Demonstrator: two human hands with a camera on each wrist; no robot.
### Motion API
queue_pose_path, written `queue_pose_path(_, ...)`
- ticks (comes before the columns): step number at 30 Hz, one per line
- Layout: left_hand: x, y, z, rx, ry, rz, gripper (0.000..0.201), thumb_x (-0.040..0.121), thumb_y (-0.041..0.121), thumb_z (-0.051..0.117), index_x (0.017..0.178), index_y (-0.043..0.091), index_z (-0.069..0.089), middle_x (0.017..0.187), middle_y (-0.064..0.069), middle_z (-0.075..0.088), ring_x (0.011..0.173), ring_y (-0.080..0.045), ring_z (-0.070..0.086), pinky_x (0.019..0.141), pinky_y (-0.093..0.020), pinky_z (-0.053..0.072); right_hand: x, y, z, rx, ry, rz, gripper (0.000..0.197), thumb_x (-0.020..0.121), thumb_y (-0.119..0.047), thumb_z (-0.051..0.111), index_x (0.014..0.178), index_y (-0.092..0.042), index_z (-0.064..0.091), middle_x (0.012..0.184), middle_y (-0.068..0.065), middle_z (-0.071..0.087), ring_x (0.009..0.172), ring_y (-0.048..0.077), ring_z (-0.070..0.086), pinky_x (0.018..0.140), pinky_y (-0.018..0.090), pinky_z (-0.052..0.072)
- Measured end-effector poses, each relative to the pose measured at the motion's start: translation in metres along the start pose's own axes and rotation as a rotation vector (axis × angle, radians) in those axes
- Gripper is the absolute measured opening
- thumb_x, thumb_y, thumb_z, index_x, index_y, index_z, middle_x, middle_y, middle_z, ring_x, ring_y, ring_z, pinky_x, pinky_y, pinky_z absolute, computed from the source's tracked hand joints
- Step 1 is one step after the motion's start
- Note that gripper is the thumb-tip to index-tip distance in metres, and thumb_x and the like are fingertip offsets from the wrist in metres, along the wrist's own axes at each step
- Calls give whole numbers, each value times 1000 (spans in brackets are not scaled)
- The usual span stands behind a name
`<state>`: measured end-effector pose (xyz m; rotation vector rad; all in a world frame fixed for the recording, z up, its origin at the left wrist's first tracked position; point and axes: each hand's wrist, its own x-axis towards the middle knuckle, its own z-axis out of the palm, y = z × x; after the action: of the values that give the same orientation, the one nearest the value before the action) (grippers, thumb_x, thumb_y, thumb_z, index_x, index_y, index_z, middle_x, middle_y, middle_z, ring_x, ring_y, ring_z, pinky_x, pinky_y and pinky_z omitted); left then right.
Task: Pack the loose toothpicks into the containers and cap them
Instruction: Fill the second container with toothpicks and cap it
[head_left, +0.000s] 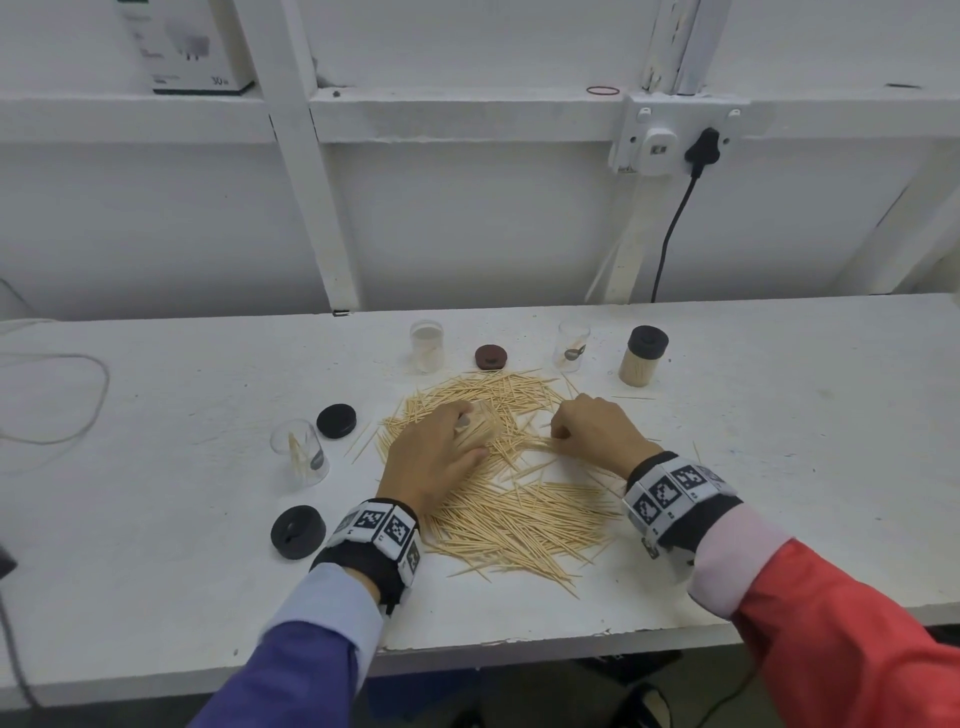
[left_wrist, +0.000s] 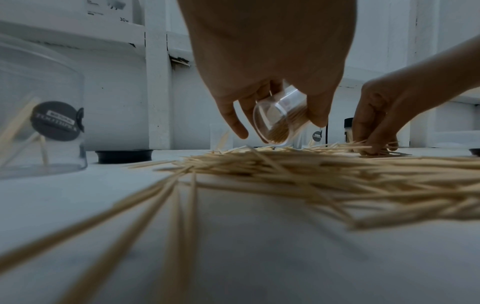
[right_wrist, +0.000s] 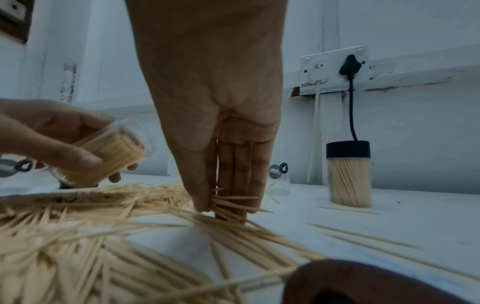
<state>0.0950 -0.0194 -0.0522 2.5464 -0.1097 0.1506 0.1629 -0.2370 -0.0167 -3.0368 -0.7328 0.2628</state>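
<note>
A wide heap of loose toothpicks (head_left: 519, 499) covers the middle of the white table (head_left: 156, 571). My left hand (head_left: 436, 457) grips a clear container (left_wrist: 279, 119) tilted on its side just above the heap, partly filled with toothpicks (right_wrist: 111, 152). My right hand (head_left: 587, 426) is at the heap's right side and pinches a small bundle of toothpicks (right_wrist: 228, 203) between thumb and fingers, still touching the pile. Clear containers stand at the left (head_left: 300, 452), back centre (head_left: 427, 345) and back right (head_left: 572, 345). A full, capped container (head_left: 643, 356) stands at the far right.
Loose black caps lie at the left (head_left: 336, 421) and front left (head_left: 297, 531); a dark brown cap (head_left: 490, 357) lies behind the heap. A socket with a black plug and cable (head_left: 698, 150) is on the back wall. A thin cable (head_left: 78, 395) loops at the far left.
</note>
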Motion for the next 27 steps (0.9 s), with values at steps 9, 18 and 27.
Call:
queue_pose_path(9,1,-1,0,1,3,8,61,85,47,66,137,24,44,126,9,60,112,-13,57,90,-33,46,4,8,-34,158,-53,-67,31,84,-24,69,56,-33,59,53,-14,59,56,3,56,53,22,34)
queue_pose_path(18,3,-1,3,14,-28,58,61,84,46,66,137,24,44,125,7,60,111,-15,57,90,-34,47,5,-10,-56,-8,24,-155,38,85,-23,68,53,-29,48,53,-16,41,59,11,45,52,22,28)
queue_pose_path(27,3,-1,3,-18,-43,94,63,86,48,64,139,22,43,126,5,60,112,-15,57,91,-35,49,18,-43,-62,16,45,-256,12,88,-23,64,80,-20,71,73,-7,64,70,15,61,50,20,29)
